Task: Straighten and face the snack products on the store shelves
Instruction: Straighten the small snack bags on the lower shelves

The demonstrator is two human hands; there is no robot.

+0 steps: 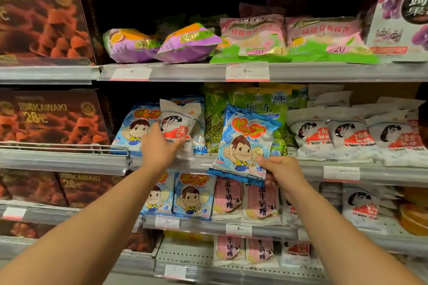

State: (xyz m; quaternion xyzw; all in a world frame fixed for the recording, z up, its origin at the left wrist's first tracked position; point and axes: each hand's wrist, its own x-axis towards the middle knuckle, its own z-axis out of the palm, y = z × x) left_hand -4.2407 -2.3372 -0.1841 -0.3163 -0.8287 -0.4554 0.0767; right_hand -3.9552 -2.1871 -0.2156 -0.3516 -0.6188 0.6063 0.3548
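I judge the step in hand to be sorting a misplaced item on the middle shelf [231, 164]. My right hand [281, 170] pinches a blue candy bag [245, 143] at its lower right corner, thumb on the front, fingers curled behind; the bag is lifted clear of the shelf, tilted, front facing me, in front of the green jelly bags [257, 104]. It sits at 10 o'clock from that hand.

My left hand [159, 146] reaches in with fingers spread and partly curled about the lower edge of a white rabbit candy bag [179, 122], which stands at 1 o'clock from the hand, leaning over the row of blue bags [130, 127]. Whether the grip has closed I cannot tell.

The matching white bags [347, 139] lie well apart at 3 o'clock. In my judgement the next move calls for lifting the white bag out toward them, then setting the held blue bag upright in the freed slot, label forward
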